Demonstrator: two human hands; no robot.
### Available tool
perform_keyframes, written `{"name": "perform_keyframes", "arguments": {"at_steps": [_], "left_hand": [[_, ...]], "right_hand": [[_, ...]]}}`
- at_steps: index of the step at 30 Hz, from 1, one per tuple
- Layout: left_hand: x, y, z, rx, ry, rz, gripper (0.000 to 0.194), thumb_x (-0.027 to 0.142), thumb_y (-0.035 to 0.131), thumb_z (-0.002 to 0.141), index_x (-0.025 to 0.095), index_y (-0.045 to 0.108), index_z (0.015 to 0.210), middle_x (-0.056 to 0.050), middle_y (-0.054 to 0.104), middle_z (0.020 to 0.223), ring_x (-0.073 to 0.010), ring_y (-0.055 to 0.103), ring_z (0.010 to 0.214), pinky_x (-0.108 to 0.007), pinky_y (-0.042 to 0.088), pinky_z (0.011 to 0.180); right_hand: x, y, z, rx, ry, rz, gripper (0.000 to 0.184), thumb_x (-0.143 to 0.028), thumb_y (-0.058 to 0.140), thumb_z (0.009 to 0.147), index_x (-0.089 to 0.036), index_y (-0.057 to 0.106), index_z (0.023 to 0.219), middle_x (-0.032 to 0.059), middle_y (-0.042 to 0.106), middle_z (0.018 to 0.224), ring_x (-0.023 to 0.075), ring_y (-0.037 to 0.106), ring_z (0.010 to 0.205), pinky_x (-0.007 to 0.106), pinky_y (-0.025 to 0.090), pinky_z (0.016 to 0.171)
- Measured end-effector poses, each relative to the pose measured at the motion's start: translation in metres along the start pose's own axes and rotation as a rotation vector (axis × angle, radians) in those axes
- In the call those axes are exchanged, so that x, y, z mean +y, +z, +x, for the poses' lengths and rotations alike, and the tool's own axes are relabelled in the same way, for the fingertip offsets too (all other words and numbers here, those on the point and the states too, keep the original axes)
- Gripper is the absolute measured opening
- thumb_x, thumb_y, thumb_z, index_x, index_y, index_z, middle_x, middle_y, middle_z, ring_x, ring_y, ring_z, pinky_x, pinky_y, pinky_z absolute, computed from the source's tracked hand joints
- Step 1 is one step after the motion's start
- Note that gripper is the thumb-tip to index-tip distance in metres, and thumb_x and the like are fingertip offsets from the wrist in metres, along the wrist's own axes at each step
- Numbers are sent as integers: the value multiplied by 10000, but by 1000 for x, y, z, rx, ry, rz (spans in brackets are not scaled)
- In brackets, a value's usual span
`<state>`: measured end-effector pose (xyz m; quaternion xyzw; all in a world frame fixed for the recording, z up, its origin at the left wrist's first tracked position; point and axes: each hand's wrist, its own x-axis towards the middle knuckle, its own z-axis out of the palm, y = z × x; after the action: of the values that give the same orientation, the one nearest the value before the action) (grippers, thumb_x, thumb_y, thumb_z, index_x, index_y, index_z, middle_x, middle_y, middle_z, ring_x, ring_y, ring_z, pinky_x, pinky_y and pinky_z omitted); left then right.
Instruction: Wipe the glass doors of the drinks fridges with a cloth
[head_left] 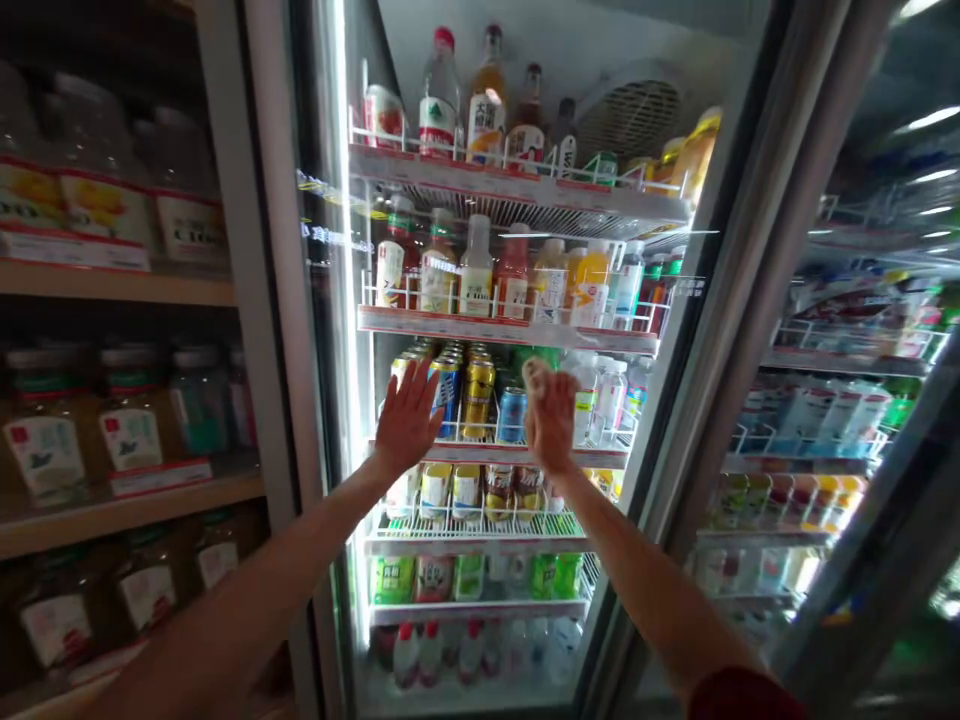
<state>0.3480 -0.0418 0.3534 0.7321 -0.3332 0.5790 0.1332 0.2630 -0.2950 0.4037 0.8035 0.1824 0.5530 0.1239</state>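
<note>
Both my arms reach toward the glass door (322, 330) of a lit drinks fridge. My left hand (409, 418) is raised with its fingers stretched and apart, holding nothing. It is in front of the shelf with beer cans (478, 395); whether the palm touches the glass I cannot tell. Over on the right, my right hand (553, 425) has its fingers closed on a crumpled pale cloth (535, 377). A blue can (512, 412) shows between the two hands, behind the glass. Motion slightly blurs the right fingers.
Inside the fridge, several wire shelves hold bottles (476, 265) and cans. A wooden shelf unit (120, 505) with large juice bottles stands at the left. The door's metal frame (739, 330) runs up on the right, beside another stocked fridge (810, 410).
</note>
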Motion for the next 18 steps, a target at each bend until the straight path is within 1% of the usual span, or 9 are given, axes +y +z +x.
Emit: {"name": "perform_keyframes", "arguments": {"at_steps": [4, 7, 9, 11, 12, 14, 15, 16, 18], "left_hand": [[-1, -14, -26, -140, 26, 50, 557, 230, 395, 870, 180, 240, 1403, -100, 267, 1461, -210, 140, 1380, -447, 176, 1118], [-5, -22, -42, -164, -132, 75, 562, 226, 405, 857, 209, 250, 1396, -93, 251, 1469, -215, 175, 1375, -464, 183, 1113], [-7, -24, -51, -125, -275, 105, 596, 237, 417, 845, 186, 219, 1405, -126, 211, 1478, -243, 169, 1375, -495, 209, 1096], [-7, -24, -62, -101, -379, 139, 623, 237, 421, 834, 159, 195, 1410, -157, 192, 1477, -272, 170, 1372, -521, 238, 1075], [-6, -24, -69, -112, -404, 153, 622, 230, 420, 829, 155, 203, 1407, -162, 200, 1474, -282, 186, 1367, -527, 253, 1067], [-6, -27, -82, -189, -411, 161, 596, 209, 416, 814, 163, 260, 1387, -152, 248, 1460, -286, 239, 1350, -524, 277, 1058], [-7, -30, -89, -234, -405, 167, 577, 194, 410, 805, 155, 297, 1369, -155, 278, 1447, -290, 267, 1338, -523, 290, 1052], [-8, -33, -95, -269, -405, 176, 558, 179, 405, 796, 139, 332, 1348, -164, 304, 1434, -295, 293, 1327, -522, 306, 1044], [-13, -39, -104, -300, -424, 200, 530, 160, 398, 784, 98, 378, 1310, -191, 330, 1412, -309, 321, 1309, -524, 333, 1026]], "right_hand": [[13, -11, 24, 64, 1, 40, 546, -153, 383, 825, -279, 354, 1355, 26, 318, 1445, 246, 168, 1383, 564, 185, 1112], [25, -8, 44, 188, 149, 54, 548, -151, 351, 839, -250, 313, 1376, 59, 284, 1457, 281, 133, 1387, 610, 193, 1087], [12, 5, 40, 234, 195, 81, 531, -145, 328, 852, -184, 301, 1381, 113, 283, 1451, 312, 113, 1385, 631, 199, 1069], [-22, 23, 17, 169, -1, 142, 500, -118, 319, 853, -124, 341, 1352, 147, 341, 1417, 311, 152, 1377, 597, 224, 1076], [-42, 32, 1, 89, -220, 189, 483, -90, 316, 848, -97, 372, 1327, 154, 381, 1392, 296, 199, 1366, 556, 235, 1092], [-77, 46, -21, 47, -463, 246, 408, -110, 375, 845, -197, 495, 1225, 18, 510, 1307, 163, 366, 1293, 342, 315, 1109], [-88, 50, -23, 43, -535, 265, 370, -128, 391, 851, -212, 526, 1185, -3, 535, 1281, 154, 398, 1269, 329, 335, 1097], [-94, 53, -17, 50, -549, 275, 354, -144, 403, 855, -230, 536, 1171, -18, 544, 1272, 152, 411, 1259, 333, 347, 1090], [-97, 54, 14, 62, -441, 281, 402, -138, 390, 863, -219, 481, 1247, 28, 483, 1340, 211, 348, 1307, 443, 313, 1095]]}}
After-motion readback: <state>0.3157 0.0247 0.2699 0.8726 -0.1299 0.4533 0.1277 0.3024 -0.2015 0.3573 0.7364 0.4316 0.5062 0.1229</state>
